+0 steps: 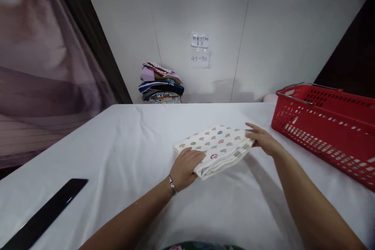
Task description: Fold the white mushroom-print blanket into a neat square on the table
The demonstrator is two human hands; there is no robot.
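A folded white cloth (215,144) printed with small grey, blue, green and red mushroom-like shapes is held between my two hands, its near edge tilted up a little off the table. My left hand (186,166), with a silver bracelet at the wrist, grips the near left corner, fingers on top and thumb hidden underneath. At the right end, my right hand (261,138) pinches the cloth's edge, with one finger stretched out past it. Several folded layers show along the near side.
A white sheet covers the table (123,156). On the right stands a red plastic basket (322,125) with a metal handle. Folded clothes (161,84) are stacked beyond the far edge. A black flat object (49,211) lies at the near left. Paper signs (200,58) hang on the wall.
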